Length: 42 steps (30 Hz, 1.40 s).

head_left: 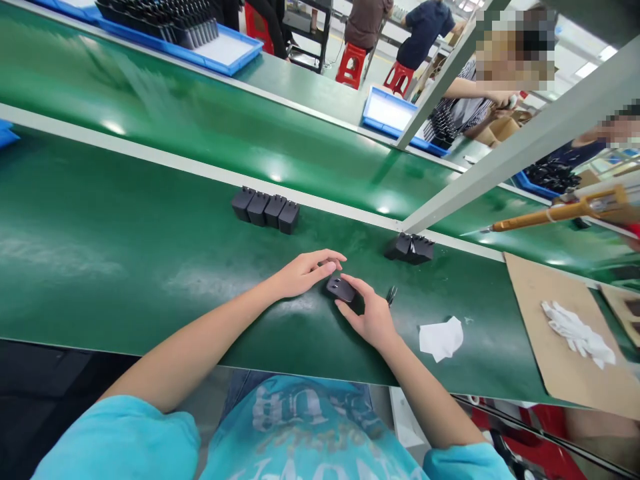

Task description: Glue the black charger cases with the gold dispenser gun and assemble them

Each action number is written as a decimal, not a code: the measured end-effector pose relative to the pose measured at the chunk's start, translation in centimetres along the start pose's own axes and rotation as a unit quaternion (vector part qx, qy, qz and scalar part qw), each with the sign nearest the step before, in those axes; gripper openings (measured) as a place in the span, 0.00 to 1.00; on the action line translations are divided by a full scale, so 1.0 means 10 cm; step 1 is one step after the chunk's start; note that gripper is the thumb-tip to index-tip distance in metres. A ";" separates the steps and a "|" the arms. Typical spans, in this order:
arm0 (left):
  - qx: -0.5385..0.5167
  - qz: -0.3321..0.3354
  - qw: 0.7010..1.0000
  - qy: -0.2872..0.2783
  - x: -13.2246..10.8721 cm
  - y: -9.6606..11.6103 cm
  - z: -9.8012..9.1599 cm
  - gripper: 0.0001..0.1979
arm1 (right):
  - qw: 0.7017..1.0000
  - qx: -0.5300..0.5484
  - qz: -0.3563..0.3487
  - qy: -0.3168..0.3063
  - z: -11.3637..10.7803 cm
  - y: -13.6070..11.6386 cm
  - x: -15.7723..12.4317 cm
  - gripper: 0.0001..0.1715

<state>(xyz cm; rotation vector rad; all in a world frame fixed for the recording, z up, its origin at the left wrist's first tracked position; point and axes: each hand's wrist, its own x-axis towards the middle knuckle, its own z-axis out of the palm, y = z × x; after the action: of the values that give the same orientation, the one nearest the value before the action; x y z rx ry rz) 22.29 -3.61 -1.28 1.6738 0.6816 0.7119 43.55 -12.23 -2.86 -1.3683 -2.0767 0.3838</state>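
A black plug-in power adapter [341, 288], its prongs facing up, is between the thumb and fingers of my right hand [371, 313], just above or on the green bench. My left hand [310, 272] is beside it on the left, fingers stretched out and holding nothing. Beyond my hands, a row of several black adapters [266, 209] stands along the white rail. Another small group of black adapters [410, 248] sits to the right, near the foot of the post. Close to my right wrist lies a small dark piece with thin prongs [392, 295].
A crumpled white cloth or paper [442, 338] lies right of my right arm. White gloves [579, 333] rest on a cardboard sheet [530, 320]. An orange-handled tool [550, 217] hangs at the right. A slanted white post [480, 157] rises from the rail. Blue trays and several people are beyond.
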 end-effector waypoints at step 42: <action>0.193 0.133 0.969 0.074 -0.11 0.28 0.14 0.24 | 0.618 0.666 0.397 -0.129 0.05 -0.42 0.21 0.24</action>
<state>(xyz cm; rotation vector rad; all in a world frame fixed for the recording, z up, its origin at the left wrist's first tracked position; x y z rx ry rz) 22.83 -5.84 1.12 2.1115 0.7417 0.9482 39.61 -12.10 -0.20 -1.0440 -0.5693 2.0523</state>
